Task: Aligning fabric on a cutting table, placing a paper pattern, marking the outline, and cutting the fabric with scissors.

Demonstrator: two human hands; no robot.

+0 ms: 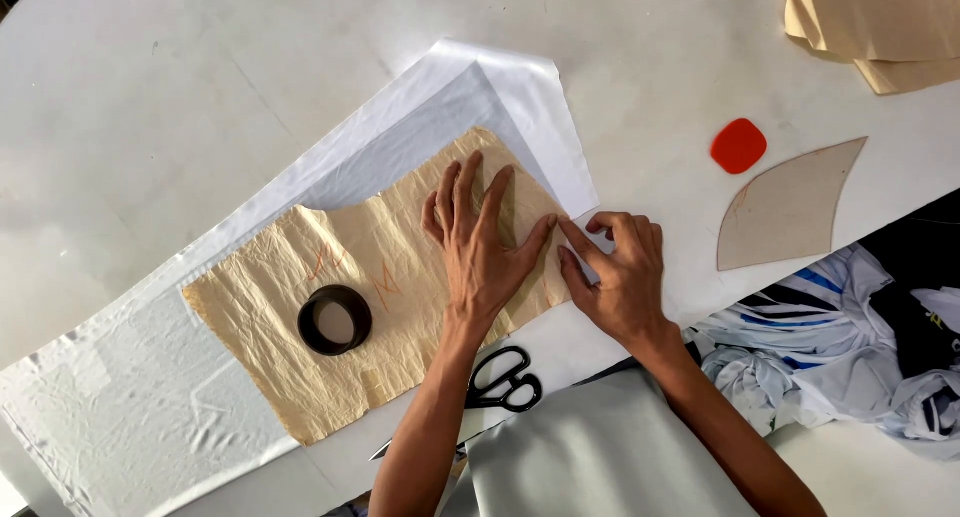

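This is looking like a sewing workshop: a paper pattern [380,277] is lying on white fabric [150,397] on the bench [150,97], with scissors [505,380] near.

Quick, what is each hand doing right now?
Left hand: open, pressed flat on the tan paper pattern.
Right hand: fingers curled at the pattern's edge; any grip cannot be told.

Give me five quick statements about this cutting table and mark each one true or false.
1. The left hand lies flat on the tan paper pattern. True.
2. The dark ring sits on the bare table. False: it rests on the pattern.
3. The scissors are held in the right hand. False: they lie on the table near the left forearm.
4. The pattern lies over white fabric. True.
5. The small red piece lies on the pattern. False: it lies apart, on the table beside a curved card piece.
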